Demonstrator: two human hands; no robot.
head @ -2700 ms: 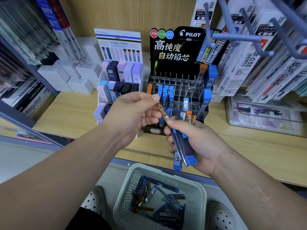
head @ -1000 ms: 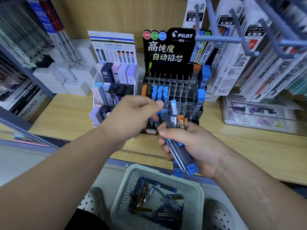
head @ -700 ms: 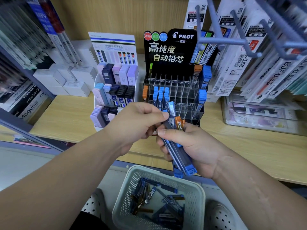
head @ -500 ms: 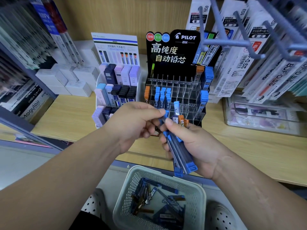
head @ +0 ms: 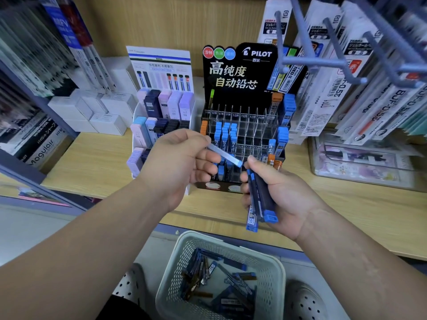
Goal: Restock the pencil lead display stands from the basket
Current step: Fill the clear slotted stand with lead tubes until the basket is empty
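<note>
Lead cases are dark, blue-capped; the latticed basket looks whitish.

The lead case is blurred, its label unreadable.

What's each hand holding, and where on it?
Left hand pinches one blue case by its upper end; right hand grips a bundle of cases round their upper halves.

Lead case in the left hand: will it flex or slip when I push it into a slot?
Probably stiff: the lead case is straight though the left hand pinches just one end. Likely light, since the right hand holds a bundle of similar cases easily. Its smooth-looking plastic might slip.
</note>
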